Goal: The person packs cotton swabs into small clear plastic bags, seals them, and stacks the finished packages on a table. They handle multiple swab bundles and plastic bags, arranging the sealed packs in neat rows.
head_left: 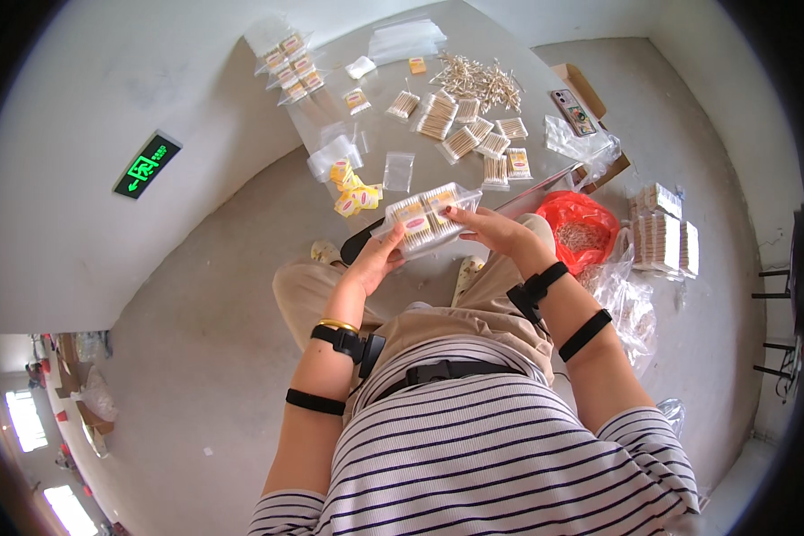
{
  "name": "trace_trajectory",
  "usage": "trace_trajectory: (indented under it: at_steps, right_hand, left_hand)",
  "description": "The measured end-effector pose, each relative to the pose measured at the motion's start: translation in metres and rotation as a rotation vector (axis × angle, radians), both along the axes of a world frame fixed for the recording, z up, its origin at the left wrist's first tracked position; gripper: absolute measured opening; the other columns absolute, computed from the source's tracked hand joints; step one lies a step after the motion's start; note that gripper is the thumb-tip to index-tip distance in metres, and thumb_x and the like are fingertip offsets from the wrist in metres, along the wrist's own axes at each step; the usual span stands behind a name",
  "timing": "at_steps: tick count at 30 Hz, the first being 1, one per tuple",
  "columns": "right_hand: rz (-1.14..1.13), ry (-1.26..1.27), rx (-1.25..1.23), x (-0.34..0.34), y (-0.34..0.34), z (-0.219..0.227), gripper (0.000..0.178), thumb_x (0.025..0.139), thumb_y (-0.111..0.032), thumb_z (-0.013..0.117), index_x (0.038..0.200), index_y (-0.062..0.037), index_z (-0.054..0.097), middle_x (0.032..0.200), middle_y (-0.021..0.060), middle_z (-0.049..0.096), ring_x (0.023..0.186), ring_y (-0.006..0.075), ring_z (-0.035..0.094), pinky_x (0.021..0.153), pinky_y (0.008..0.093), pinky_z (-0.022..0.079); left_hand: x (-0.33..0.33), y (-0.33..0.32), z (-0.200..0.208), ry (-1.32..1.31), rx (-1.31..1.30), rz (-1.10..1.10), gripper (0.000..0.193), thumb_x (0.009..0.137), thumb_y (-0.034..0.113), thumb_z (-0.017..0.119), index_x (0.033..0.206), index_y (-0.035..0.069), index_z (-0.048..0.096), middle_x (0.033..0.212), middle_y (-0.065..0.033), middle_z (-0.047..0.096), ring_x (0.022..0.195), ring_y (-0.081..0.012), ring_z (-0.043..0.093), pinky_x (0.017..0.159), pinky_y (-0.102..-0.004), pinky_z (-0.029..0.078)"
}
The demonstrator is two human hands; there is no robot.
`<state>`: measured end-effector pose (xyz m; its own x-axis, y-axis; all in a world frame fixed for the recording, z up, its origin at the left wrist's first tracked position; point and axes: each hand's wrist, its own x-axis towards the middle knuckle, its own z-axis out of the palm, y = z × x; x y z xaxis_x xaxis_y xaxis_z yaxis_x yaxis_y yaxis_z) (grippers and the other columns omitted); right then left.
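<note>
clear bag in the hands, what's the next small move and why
Probably smooth the loose plastic at the right end of the bag: the left hand and right hand hold it, swab packs sit side by side inside, and the plastic sticks out past them. I cannot tell whether it is sealed.

We see a grey table (456, 171), a yellow-and-white pack (426, 220) at the table's near edge, a red bag (567, 205) right of it, a dark-striped white shirt (456, 447) before it.

Probably a workshop: exit sign (147, 164), bagged swabs (420, 230).
</note>
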<state>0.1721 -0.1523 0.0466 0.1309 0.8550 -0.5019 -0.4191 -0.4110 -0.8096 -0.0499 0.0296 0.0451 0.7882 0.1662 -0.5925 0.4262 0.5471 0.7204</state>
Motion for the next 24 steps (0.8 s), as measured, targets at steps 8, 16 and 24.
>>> trace_trajectory:
  at_steps: [8,16,24]
  right_hand:
    - [0.207,-0.436,0.215,-0.011,-0.044,0.046,0.111,0.076,-0.005,0.085,0.164,-0.0162,0.018,0.165,0.0072,0.03,0.152,0.0228,0.027,0.123,0.0399,0.027]
    - [0.067,-0.806,0.457,-0.024,-0.028,-0.005,0.11,0.072,0.0,0.083,0.162,-0.0147,0.023,0.165,0.0134,0.03,0.146,0.0328,0.038,0.116,0.0413,0.041]
    - [0.033,-1.032,0.203,-0.021,-0.001,-0.04,0.114,0.072,-0.003,0.084,0.163,-0.0142,0.017,0.156,0.0163,0.043,0.138,0.0362,0.047,0.109,0.0409,0.047]
  left_hand:
    - [-0.026,-0.04,0.022,-0.429,0.428,0.012,0.128,0.073,0.007,0.09,0.164,0.009,0.0,0.167,-0.0171,0.023,0.152,-0.0272,0.028,0.122,-0.0437,0.03]
    - [-0.02,-0.025,-0.004,-0.362,0.943,-0.084,0.122,0.075,-0.009,0.079,0.165,0.014,-0.001,0.166,-0.0212,0.023,0.149,-0.0315,0.035,0.118,-0.0424,0.037]
    - [0.007,-0.003,-0.029,-0.268,1.208,-0.155,0.118,0.075,-0.008,0.073,0.164,0.011,-0.003,0.167,-0.0239,0.016,0.149,-0.0406,0.032,0.116,-0.0413,0.04]
